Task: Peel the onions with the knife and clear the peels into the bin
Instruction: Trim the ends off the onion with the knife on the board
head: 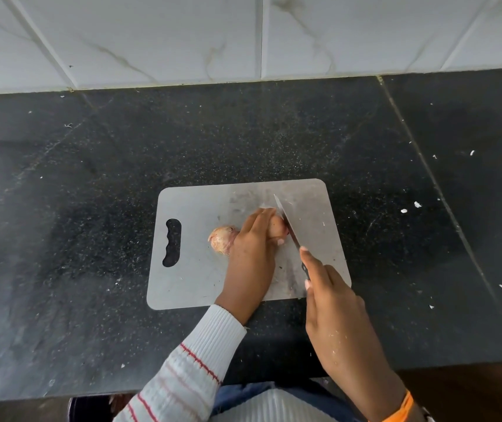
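Now, near you: right hand (332, 287) grips knife (286, 223) handle, blade against onion (277, 228) end. Left hand (252, 242) curls over that onion on cutting board (198, 278), bench (61, 208) beneath. Second onion (222, 239) just left. Round, light, papery skin likely slippery; pin firmly, fingertips back.

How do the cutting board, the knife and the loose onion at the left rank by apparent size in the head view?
1. Cutting board, by far the largest.
2. Knife, held by the right hand; the hand hides much of its handle, so its full length is unsure.
3. Loose onion, partly behind the left hand, yet looks smallest.
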Action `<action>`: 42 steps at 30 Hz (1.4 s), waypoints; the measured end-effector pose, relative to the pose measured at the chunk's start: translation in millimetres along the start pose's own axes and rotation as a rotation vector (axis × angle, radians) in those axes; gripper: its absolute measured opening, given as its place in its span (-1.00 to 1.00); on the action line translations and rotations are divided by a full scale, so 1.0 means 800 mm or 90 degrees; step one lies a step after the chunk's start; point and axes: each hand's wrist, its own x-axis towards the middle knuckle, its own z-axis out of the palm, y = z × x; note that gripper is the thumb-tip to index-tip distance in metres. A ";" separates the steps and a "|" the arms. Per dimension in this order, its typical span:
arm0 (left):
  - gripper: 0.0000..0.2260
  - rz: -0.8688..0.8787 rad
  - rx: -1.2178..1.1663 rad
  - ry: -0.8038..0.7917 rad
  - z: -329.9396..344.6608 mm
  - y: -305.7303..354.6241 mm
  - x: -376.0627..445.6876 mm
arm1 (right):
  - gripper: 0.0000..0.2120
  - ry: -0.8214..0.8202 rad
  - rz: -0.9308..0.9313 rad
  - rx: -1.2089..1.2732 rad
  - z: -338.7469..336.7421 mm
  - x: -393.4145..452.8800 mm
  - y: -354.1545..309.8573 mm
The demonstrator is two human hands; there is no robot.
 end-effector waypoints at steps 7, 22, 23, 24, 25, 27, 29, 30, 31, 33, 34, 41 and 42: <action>-0.62 0.023 0.004 0.014 -0.003 -0.003 0.002 | -0.56 0.035 -0.017 0.100 -0.001 0.024 0.007; -0.63 0.035 0.036 0.026 0.006 0.011 0.002 | -0.57 0.017 0.030 0.125 -0.004 0.038 -0.002; -0.63 0.032 0.030 0.029 0.006 0.010 0.003 | -0.57 0.022 0.031 0.136 -0.005 0.031 -0.003; -0.62 0.028 0.026 0.028 0.005 0.010 0.002 | -0.57 0.029 0.029 0.141 -0.007 0.023 -0.002; -0.62 0.026 0.023 0.029 0.005 0.010 0.002 | -0.57 0.038 0.027 0.147 -0.007 0.016 -0.003; -0.63 0.024 0.023 0.034 0.005 0.008 0.004 | -0.57 0.053 0.017 0.153 -0.002 0.020 -0.003; -0.64 0.017 0.030 0.036 0.004 0.007 0.004 | -0.58 0.053 0.024 0.162 0.006 0.037 -0.003; -0.64 0.013 0.033 0.036 0.004 0.008 0.004 | -0.58 0.048 0.033 0.167 0.007 0.042 -0.002; -0.64 0.008 0.038 0.036 0.003 0.009 0.004 | -0.58 0.044 0.036 0.170 0.007 0.041 -0.001; -0.63 0.001 0.041 0.033 0.003 0.013 0.003 | -0.56 0.034 0.033 0.159 0.004 0.025 0.000; -0.63 0.004 0.039 0.031 0.002 0.015 0.002 | -0.54 0.028 0.033 0.153 0.002 0.018 -0.001; -0.62 -0.036 0.037 0.027 0.004 0.017 0.003 | -0.50 0.010 0.031 0.101 0.013 0.026 -0.002; -0.62 -0.038 0.037 0.027 0.004 0.018 0.004 | -0.48 -0.002 0.037 0.100 0.013 0.021 -0.002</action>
